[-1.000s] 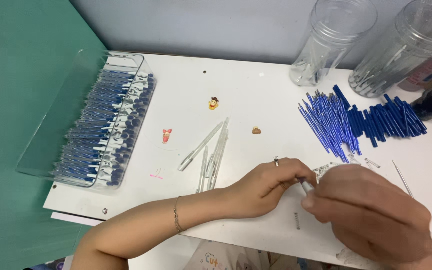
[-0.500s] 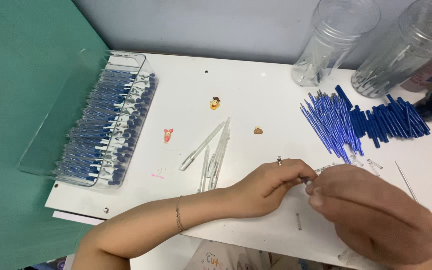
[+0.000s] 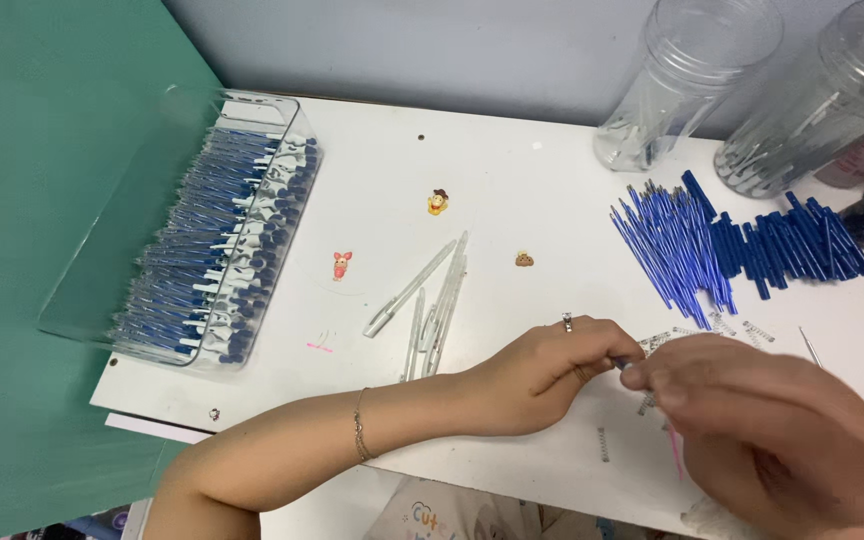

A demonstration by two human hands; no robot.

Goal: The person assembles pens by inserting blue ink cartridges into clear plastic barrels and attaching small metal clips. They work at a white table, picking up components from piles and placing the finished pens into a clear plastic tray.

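Both hands meet fingertip to fingertip over the near edge of the white table [image 3: 512, 150]. Left hand [image 3: 552, 375], ringed and with a thin bracelet at the wrist, is curled with thumb and forefinger pinched on one end of a small dark pen part [image 3: 619, 364]; right hand [image 3: 772, 430], close to the camera and blurred, has its fingers closed toward the other end of the same piece, though its exact hold is hidden by its own fingers. The part lies in the narrow gap between the two hands, just above the tabletop.

Small metal springs [image 3: 752, 330] are scattered on the table around and just beyond the hands, one lying near the front edge. Left of the hands lies a loose bundle of clear pen barrels [image 3: 432, 300], fanned diagonally. Farther out, three small cartoon stickers [image 3: 438, 202] dot the middle of the table. To the right, a heap of blue refills [image 3: 677, 245] rests touching a heap of dark blue caps [image 3: 792, 245]. At the far left edge sits a clear tray [image 3: 87, 300] packed with assembled blue pens [image 3: 217, 250]. At the far right stand two clear plastic jars [image 3: 682, 80], just beside each other.
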